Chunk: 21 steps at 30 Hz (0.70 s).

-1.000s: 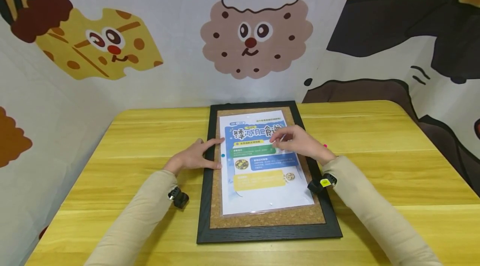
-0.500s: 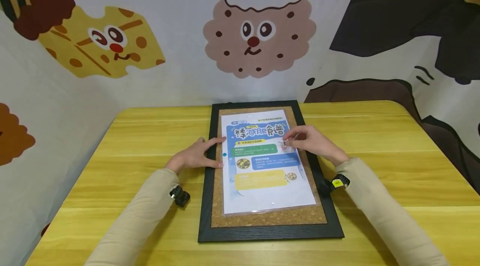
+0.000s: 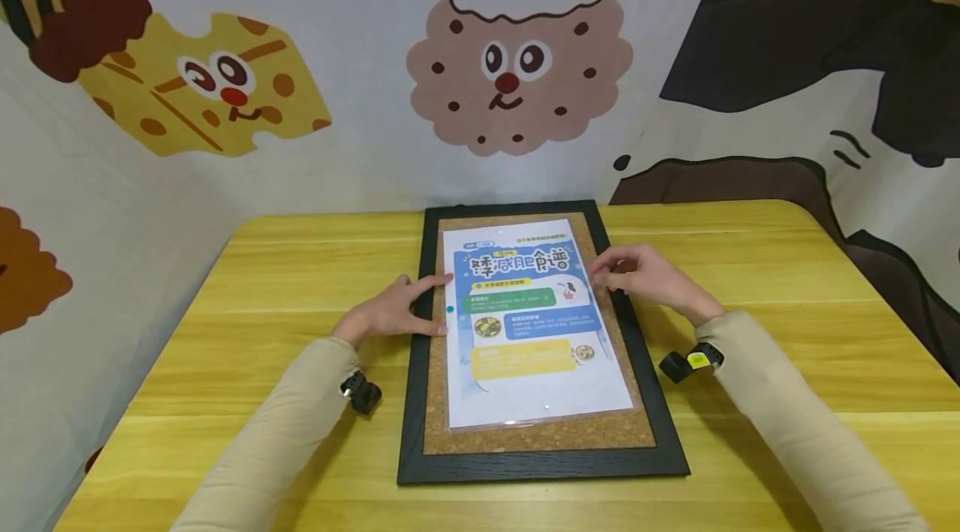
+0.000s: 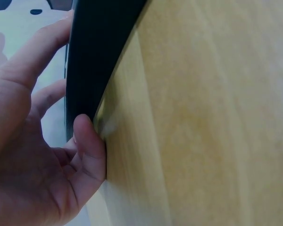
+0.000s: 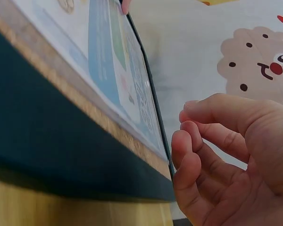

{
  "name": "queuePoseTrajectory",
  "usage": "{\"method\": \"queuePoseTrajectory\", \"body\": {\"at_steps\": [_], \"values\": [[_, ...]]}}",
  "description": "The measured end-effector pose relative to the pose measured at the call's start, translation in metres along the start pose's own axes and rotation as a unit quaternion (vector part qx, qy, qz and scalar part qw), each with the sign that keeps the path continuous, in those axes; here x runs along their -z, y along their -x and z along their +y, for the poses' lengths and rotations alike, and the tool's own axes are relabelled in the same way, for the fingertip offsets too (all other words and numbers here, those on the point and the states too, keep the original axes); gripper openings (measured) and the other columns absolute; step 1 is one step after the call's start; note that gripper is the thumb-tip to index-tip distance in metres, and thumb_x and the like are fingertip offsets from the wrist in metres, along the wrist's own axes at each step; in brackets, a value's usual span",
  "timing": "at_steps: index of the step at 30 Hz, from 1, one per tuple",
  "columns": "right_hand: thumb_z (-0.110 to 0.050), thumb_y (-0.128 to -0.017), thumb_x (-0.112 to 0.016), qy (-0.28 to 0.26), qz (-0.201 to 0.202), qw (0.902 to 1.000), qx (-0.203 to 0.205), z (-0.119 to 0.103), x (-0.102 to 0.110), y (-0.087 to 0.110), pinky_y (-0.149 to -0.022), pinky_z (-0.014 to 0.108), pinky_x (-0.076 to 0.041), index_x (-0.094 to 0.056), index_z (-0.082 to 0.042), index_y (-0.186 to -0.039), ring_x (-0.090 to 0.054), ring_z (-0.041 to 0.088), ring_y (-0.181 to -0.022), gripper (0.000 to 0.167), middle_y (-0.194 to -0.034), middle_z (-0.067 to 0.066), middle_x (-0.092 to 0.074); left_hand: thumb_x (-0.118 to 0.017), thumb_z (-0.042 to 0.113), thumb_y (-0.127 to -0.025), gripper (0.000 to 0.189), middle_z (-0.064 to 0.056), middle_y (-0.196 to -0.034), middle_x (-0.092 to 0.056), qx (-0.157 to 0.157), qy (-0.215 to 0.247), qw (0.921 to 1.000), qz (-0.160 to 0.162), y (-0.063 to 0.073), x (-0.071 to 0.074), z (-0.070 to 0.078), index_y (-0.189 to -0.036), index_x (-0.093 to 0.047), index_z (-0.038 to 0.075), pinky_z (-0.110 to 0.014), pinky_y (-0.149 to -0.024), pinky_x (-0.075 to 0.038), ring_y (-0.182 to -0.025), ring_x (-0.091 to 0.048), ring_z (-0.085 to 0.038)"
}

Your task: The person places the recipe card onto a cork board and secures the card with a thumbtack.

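Right hand (image 3: 651, 280), fingers loosely curled and holding nothing, is withdrawing from the blue-and-white laminated poster (image 3: 528, 323) to the black-framed corkboard (image 3: 540, 461) edge; left hand (image 3: 390, 311), fingers spread, is steadying the opposite edge.

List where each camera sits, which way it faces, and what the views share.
Head: above the table, looking forward and down at the cork board and poster; both sleeves, left hand and right hand show.
Left wrist: low by the table, facing along the board's black frame; left hand's fingers show.
Right wrist: low at the board's right edge, facing across the poster; curled fingers show.
Shared: all three show the frame.
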State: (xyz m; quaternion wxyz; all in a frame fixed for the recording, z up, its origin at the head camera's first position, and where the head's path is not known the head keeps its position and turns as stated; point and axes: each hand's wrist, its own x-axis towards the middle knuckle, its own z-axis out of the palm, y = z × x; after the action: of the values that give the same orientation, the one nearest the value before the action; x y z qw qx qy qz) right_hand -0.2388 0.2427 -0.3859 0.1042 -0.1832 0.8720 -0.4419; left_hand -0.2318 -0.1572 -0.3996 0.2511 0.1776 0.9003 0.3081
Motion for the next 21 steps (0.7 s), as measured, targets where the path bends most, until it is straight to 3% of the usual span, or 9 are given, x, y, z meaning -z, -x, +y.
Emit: {"method": "queuePoseTrajectory", "body": {"at_steps": [3,11,21], "values": [[-0.017,-0.093,-0.067,0.013,0.008,0.9999,-0.006,0.003,0.005,0.003,-0.068,0.031,-0.046,-0.069,0.0,-0.11,-0.055,0.027,-0.081,0.024,-0.1,0.012,-0.062,-0.077,0.04,-0.082,0.089,-0.031,-0.145,-0.024,0.001,0.001,1.0,0.0,0.0,0.0,0.001,-0.154,-0.027,0.024,-0.062,-0.101,-0.029,-0.132,-0.028,-0.047],[-0.017,-0.093,-0.066,0.023,0.025,0.9993,-0.014,0.014,0.02,0.01,-0.054,0.031,-0.045,-0.068,0.0,-0.11,-0.057,0.029,-0.077,0.024,-0.102,0.014,-0.062,-0.077,0.041,-0.082,0.09,-0.032,-0.147,-0.02,0.004,-0.002,1.0,0.0,0.0,0.0,0.001,-0.154,-0.027,0.025,-0.064,-0.101,-0.029,-0.134,-0.024,-0.05],[-0.01,-0.094,-0.064,0.024,0.033,0.9991,-0.003,0.029,0.033,0.019,-0.064,0.032,-0.052,-0.067,0.003,-0.109,-0.062,0.029,-0.078,0.021,-0.102,0.016,-0.063,-0.077,0.041,-0.082,0.089,-0.031,-0.145,-0.023,0.007,-0.005,1.0,0.001,0.0,-0.001,0.001,-0.154,-0.027,0.026,-0.062,-0.101,-0.03,-0.132,-0.028,-0.048]]}}
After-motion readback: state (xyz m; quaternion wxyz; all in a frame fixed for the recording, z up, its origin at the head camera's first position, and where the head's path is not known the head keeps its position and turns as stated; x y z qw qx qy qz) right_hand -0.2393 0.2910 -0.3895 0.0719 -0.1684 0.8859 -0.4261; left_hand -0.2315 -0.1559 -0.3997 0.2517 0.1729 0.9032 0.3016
